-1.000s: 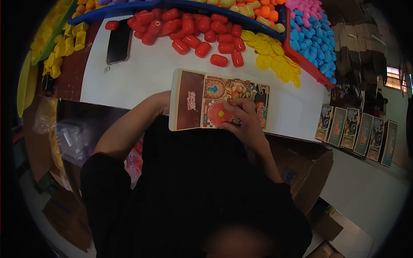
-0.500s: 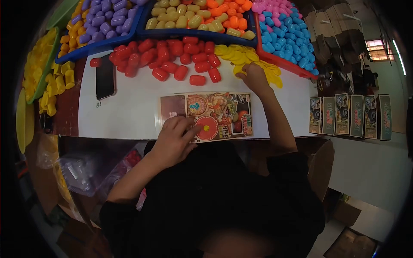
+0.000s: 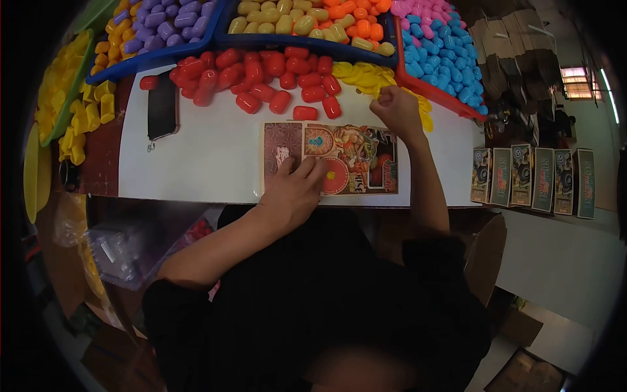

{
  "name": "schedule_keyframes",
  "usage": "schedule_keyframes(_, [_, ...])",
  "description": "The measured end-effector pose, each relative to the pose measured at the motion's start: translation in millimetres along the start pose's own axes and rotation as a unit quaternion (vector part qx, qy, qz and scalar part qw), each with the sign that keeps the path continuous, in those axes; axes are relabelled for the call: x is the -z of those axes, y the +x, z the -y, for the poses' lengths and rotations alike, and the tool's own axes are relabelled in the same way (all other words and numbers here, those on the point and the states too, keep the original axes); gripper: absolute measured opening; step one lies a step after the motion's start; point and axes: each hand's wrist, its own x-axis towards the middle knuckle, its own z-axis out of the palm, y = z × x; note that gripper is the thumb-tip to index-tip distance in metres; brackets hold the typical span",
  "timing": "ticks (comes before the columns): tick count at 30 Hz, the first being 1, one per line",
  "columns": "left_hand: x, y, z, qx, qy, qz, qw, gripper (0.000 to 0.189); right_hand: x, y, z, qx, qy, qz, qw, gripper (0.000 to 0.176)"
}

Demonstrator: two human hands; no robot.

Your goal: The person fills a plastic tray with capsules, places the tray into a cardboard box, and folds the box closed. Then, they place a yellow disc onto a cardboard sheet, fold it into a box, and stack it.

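A printed cardboard package (image 3: 359, 140) with colourful artwork and a red round shape lies near the white table's front edge. My left hand (image 3: 297, 195) rests on its left part, fingers stretched over the print and slightly apart. Above the package's upper right corner is my right hand (image 3: 398, 112), its fingers curled together. Whatever it may hold is hidden. Just beyond that hand lies a spread of thin yellow discs (image 3: 369, 77). Many red plastic capsules (image 3: 261, 91) are heaped left of the discs.
Blue trays with purple (image 3: 170, 29) and beige capsules (image 3: 284, 25) line the back. Blue capsules (image 3: 444, 62) fill a red tray (image 3: 441, 102) at right. A phone (image 3: 162, 112) lies on the left. Several printed boxes (image 3: 520, 173) stand on the right.
The package has slid rightward and away from the table edge along with my left hand. My right hand has drawn back from the yellow discs, its fingers now curled in.
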Motion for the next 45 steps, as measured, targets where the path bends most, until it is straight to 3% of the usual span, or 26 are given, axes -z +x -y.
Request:
schedule_keyframes(1, [-2.6, -2.4, 5.5, 0.007, -0.065, -0.015, 0.998, 0.061, 18.3, -15.5, 12.9, -0.047, 0.172, -0.001, 0.984, 0.028])
schedule_keyframes(2, [-4.1, -3.7, 8.8, 0.013, -0.131, -0.026, 0.991, 0.061, 28.9, -32.5, 21.8, -0.095, 0.34, -0.001, 0.936, 0.025])
schedule_keyframes(3, [-2.2, -3.6, 9.9, 0.011, -0.132, -0.024, 0.991, 0.061, 28.9, -50.2, 28.6, -0.098, 0.34, -0.001, 0.935, 0.025])
schedule_keyframes(5, [4.4, -3.0, 11.2, 0.004, -0.143, -0.021, 0.989, 0.059, 23.3, -79.8, 44.0, -0.134, 0.503, 0.048, 0.853, 0.026])
schedule_keyframes(6, [5.2, -2.1, 9.8, 0.0, -0.147, -0.018, 0.989, 0.059, 17.7, -89.2, 44.0, -0.14, 0.503, 0.046, 0.852, 0.026])
schedule_keyframes(9, [8.5, 1.8, 9.8, 0.009, -0.132, -0.013, 0.991, 0.052, 8.1, -105.3, 41.9, -0.125, 0.328, 0.075, 0.934, 0.028])
schedule_keyframes(10, [10.5, 2.1, 11.7, 0.003, -0.134, -0.016, 0.991, 0.054, 6.4, -105.4, 42.5, -0.128, 0.33, 0.074, 0.932, 0.028])
schedule_keyframes(12, [11.7, 3.7, 18.3, -0.008, -0.134, -0.015, 0.991, 0.056, 2.4, -104.5, 44.2, 0.04, 0.142, -0.119, 0.982, 0.025])
schedule_keyframes(18, [9.1, 12.0, 38.0, -0.011, -0.242, -0.012, 0.97, 0.064, 5.0, -113.9, 46.3, 0.056, 0.143, -0.084, 0.984, 0.031])
schedule_keyframes(20, [25.2, 16.0, 37.9, 0.062, -0.298, 0.07, 0.95, 0.075, -4.9, -117.3, 44.9, 0.047, 0.177, -0.093, 0.979, 0.033])
schedule_keyframes(22, [17.3, 13.4, 38.6, 0.051, -0.294, 0.053, 0.953, 0.08, -6.7, -122.9, 50.4, 0.035, 0.209, -0.104, 0.972, 0.035])
schedule_keyframes(24, [16.2, 14.0, 39.9, 0.045, -0.291, 0.036, 0.955, 0.084, -1.9, -130.9, 62.0, 0.128, 0.247, -0.082, 0.957, 0.033])
schedule_keyframes(30, [16.9, 14.5, 37.7, 0.064, -0.315, 0.033, 0.946, 0.086, -10.6, -138.2, 68.3, 0.115, 0.255, -0.048, 0.959, 0.035])
schedule_keyframes(33, [12.8, 17.2, 39.5, 0.07, -0.345, 0.015, 0.936, 0.079, -7.0, -134.3, 72.6, 0.133, 0.242, -0.027, 0.961, 0.035])
schedule_keyframes(35, [15.5, 23.0, 41.1, 0.103, -0.356, 0.022, 0.929, 0.058, -4.1, -132.0, 74.2, 0.127, 0.248, -0.02, 0.96, 0.032])
schedule_keyframes(36, [15.6, 27.7, 43.1, 0.104, -0.355, 0.024, 0.929, 0.058, -2.8, -130.3, 74.5, 0.122, 0.253, -0.013, 0.96, 0.029])
schedule_keyframes(38, [15.6, 41.1, 49.7, 0.069, -0.323, 0.093, 0.939, 0.037, 0.3, -120.3, 63.4, 0.146, 0.248, 0.039, 0.957, 0.027])
schedule_keyframes(39, [23.4, 53.8, 51.5, 0.069, -0.323, 0.099, 0.939, 0.037, 0.8, -114.0, 59.1, 0.169, 0.24, 0.09, 0.952, 0.024])
schedule_keyframes(40, [36.2, 71.1, 51.2, 0.096, -0.272, 0.203, 0.936, 0.038, 5.4, -103.3, 60.0, 0.164, 0.246, 0.089, 0.951, 0.024])
schedule_keyframes(41, [41.8, 82.6, 48.1, 0.119, -0.218, 0.304, 0.92, 0.04, 14.5, -90.7, 62.4, 0.186, 0.191, 0.169, 0.949, 0.019])
schedule_keyframes(42, [39.9, 88.1, 45.1, 0.117, -0.218, 0.307, 0.919, 0.04, 19.5, -84.9, 64.4, 0.208, 0.133, 0.247, 0.937, 0.015])
schedule_keyframes(44, [38.5, 98.8, 44.4, 0.035, -0.125, 0.297, 0.946, 0.044, 16.5, -87.0, 70.9, 0.199, 0.085, 0.258, 0.942, 0.011])
schedule_keyframes(45, [39.4, 99.7, 42.6, 0.035, -0.123, 0.295, 0.947, 0.044, 16.0, -89.1, 73.7, 0.189, 0.039, 0.272, 0.943, 0.009])
